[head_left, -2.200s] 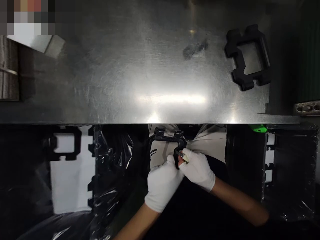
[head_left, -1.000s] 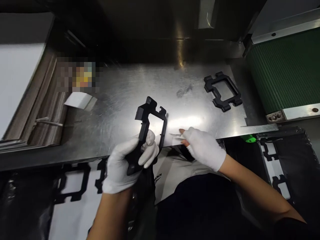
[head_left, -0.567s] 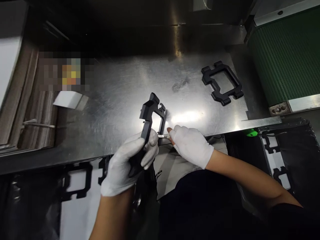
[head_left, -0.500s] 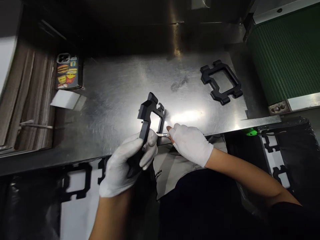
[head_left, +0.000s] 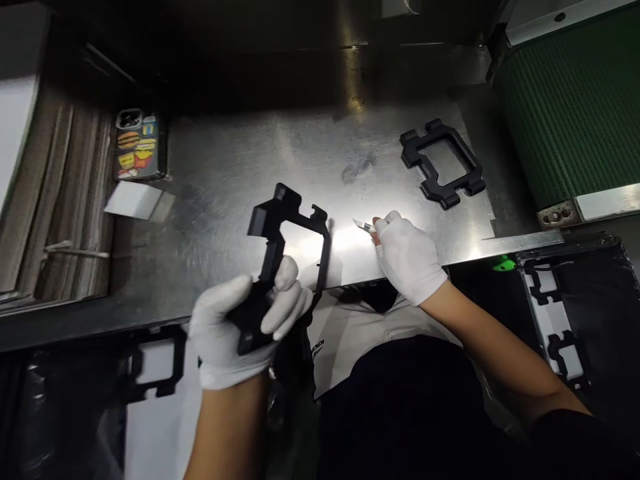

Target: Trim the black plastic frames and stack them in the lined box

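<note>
My left hand (head_left: 235, 327), in a white glove, is closed around the lower side of a black plastic frame (head_left: 273, 257), which is held tilted above the metal table's near edge. In my gloved right hand (head_left: 407, 250) is a small knife (head_left: 363, 225), gripped between thumb and fingers. Its pointed blade sticks out to the left, apart from the frame; the handle is hidden in the hand. A second black frame (head_left: 427, 175) of similar shape lies flat on the table to the right.
The metal table (head_left: 225, 173) carries a phone in a patterned case (head_left: 141, 143) and a small white block (head_left: 133, 200) at left. Cardboard sheets (head_left: 75, 200) stand stacked at far left. A green ribbed conveyor belt (head_left: 580, 107) is at right. More black frames (head_left: 177, 360) lie below the table edge.
My right hand has drawn the knife away from the frame, up and to the right. My left hand has turned the frame and moved it slightly left, so its opening shows wider.
</note>
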Available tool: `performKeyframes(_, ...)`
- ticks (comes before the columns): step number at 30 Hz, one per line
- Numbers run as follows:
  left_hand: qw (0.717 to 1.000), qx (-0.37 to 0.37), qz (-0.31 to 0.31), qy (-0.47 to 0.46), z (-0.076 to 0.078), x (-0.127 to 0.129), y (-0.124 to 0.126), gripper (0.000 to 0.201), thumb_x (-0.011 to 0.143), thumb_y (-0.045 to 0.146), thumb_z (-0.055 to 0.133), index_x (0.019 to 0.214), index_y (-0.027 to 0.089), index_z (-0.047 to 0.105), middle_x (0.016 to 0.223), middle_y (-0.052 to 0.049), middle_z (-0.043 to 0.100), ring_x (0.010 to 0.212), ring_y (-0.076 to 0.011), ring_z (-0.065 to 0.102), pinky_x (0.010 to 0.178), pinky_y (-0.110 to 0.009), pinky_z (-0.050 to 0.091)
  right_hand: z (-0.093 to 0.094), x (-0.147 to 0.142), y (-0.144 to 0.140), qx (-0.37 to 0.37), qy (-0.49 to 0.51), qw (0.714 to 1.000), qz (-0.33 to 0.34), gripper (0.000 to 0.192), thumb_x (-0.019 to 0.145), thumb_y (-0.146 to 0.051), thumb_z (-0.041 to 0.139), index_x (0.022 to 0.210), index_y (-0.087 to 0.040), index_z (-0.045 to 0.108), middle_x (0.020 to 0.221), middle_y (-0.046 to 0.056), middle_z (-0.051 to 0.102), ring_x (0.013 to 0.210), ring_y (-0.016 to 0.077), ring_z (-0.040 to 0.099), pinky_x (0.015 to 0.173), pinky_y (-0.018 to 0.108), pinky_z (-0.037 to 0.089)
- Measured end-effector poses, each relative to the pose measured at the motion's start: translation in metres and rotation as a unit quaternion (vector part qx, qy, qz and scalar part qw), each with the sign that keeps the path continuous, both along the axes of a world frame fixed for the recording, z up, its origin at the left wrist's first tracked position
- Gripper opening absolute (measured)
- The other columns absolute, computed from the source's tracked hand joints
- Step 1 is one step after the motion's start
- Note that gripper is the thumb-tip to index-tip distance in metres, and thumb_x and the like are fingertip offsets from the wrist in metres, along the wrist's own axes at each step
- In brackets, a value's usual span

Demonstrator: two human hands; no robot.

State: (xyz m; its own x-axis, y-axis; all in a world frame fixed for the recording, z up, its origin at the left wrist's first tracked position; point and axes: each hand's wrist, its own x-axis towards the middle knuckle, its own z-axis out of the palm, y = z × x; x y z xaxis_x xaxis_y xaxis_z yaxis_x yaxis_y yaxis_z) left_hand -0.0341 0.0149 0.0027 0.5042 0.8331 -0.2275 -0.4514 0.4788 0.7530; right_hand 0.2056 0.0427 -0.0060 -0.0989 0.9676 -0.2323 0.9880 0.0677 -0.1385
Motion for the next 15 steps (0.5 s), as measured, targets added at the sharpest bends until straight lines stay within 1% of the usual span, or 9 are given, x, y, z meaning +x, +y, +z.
performKeyframes(3, 0.995, -0.026, 0.028, -0.089, 0.0, -0.001, -0.007, 0.04, 0.088, 0.057, 0.074, 0.083, 0.02, 0.059, 0.042, 0.011, 0.031, 0.036, -0.01, 0.033, 0.054, -0.029, 0.039, 0.003, 0.0, -0.004, 0.05, 0.068, 0.996, 0.003, 0.034, 0.113, -0.023, 0.046, 0.134, -0.012, 0.07, 0.126, 0.018, 0.072, 0.11, 0.0326, 0.067, 0.091, 0.048, 0.057)
performKeyframes(5, 0.984, -0.035, 0.048, -0.167, -0.001, 0.001, -0.015, 0.041, 0.088, 0.055, 0.075, 0.082, 0.022, 0.051, 0.042, 0.013, 0.03, 0.034, -0.008, 0.03, 0.054, -0.027, 0.039, 0.002, -0.005, -0.013, 0.068, 0.213, 0.974, -0.028, 0.041, 0.113, -0.025, 0.046, 0.148, -0.014, 0.063, 0.128, 0.016, 0.073, 0.118, 0.0323, 0.066, 0.103, 0.051, 0.055)
performKeyframes(6, 0.976, -0.036, 0.053, -0.21, -0.003, 0.002, -0.018, 0.042, 0.089, 0.053, 0.074, 0.081, 0.023, 0.046, 0.042, 0.014, 0.031, 0.033, -0.0074, 0.029, 0.053, -0.027, 0.038, 0.0, -0.008, -0.018, 0.051, 0.317, 0.946, -0.048, 0.045, 0.114, -0.028, 0.045, 0.155, -0.016, 0.057, 0.129, 0.015, 0.073, 0.119, 0.0302, 0.067, 0.106, 0.05, 0.055)
performKeyframes(8, 0.956, -0.022, 0.045, -0.289, -0.01, 0.005, -0.024, 0.044, 0.092, 0.052, 0.07, 0.079, 0.024, 0.038, 0.041, 0.014, 0.035, 0.031, -0.0076, 0.031, 0.053, -0.029, 0.037, -0.008, -0.017, -0.029, -0.042, 0.541, 0.837, -0.07, 0.05, 0.115, -0.038, 0.04, 0.161, -0.02, 0.05, 0.124, 0.011, 0.076, 0.112, 0.0258, 0.07, 0.105, 0.046, 0.057)
performKeyframes(11, 0.935, 0.007, 0.005, -0.353, -0.025, 0.008, -0.029, 0.045, 0.095, 0.053, 0.064, 0.079, 0.025, 0.033, 0.04, 0.014, 0.039, 0.029, -0.0096, 0.037, 0.051, -0.031, 0.032, -0.025, -0.028, -0.041, -0.194, 0.775, 0.598, -0.065, 0.057, 0.114, -0.059, 0.039, 0.154, -0.023, 0.057, 0.102, 0.006, 0.077, 0.096, 0.0233, 0.073, 0.094, 0.041, 0.061)
performKeyframes(12, 0.933, 0.014, -0.004, -0.359, -0.029, 0.009, -0.031, 0.044, 0.096, 0.054, 0.063, 0.079, 0.026, 0.033, 0.04, 0.013, 0.041, 0.029, -0.0101, 0.039, 0.05, -0.031, 0.031, -0.03, -0.03, -0.044, -0.225, 0.811, 0.538, -0.059, 0.06, 0.112, -0.064, 0.042, 0.15, -0.023, 0.061, 0.096, 0.005, 0.076, 0.092, 0.0231, 0.073, 0.091, 0.04, 0.062)
performKeyframes(13, 0.932, 0.018, -0.006, -0.362, -0.031, 0.01, -0.032, 0.043, 0.096, 0.054, 0.063, 0.079, 0.026, 0.034, 0.041, 0.013, 0.042, 0.03, -0.0103, 0.04, 0.05, -0.031, 0.03, -0.033, -0.03, -0.046, -0.248, 0.827, 0.501, -0.05, 0.063, 0.11, -0.069, 0.044, 0.147, -0.022, 0.064, 0.091, 0.005, 0.075, 0.089, 0.023, 0.073, 0.088, 0.039, 0.062)
performKeyframes(14, 0.932, 0.02, 0.0, -0.361, -0.033, 0.011, -0.034, 0.042, 0.095, 0.053, 0.063, 0.079, 0.026, 0.034, 0.041, 0.013, 0.043, 0.03, -0.0102, 0.04, 0.05, -0.031, 0.03, -0.034, -0.028, -0.048, -0.265, 0.827, 0.495, -0.041, 0.065, 0.109, -0.072, 0.046, 0.143, -0.021, 0.067, 0.09, 0.005, 0.075, 0.089, 0.0231, 0.073, 0.087, 0.038, 0.061)
performKeyframes(15, 0.933, 0.019, 0.008, -0.359, -0.033, 0.012, -0.035, 0.041, 0.095, 0.052, 0.062, 0.079, 0.026, 0.034, 0.041, 0.012, 0.043, 0.03, -0.01, 0.04, 0.05, -0.031, 0.03, -0.033, -0.026, -0.049, -0.269, 0.811, 0.518, -0.032, 0.067, 0.108, -0.075, 0.046, 0.138, -0.02, 0.07, 0.091, 0.006, 0.075, 0.091, 0.0232, 0.074, 0.088, 0.038, 0.061)
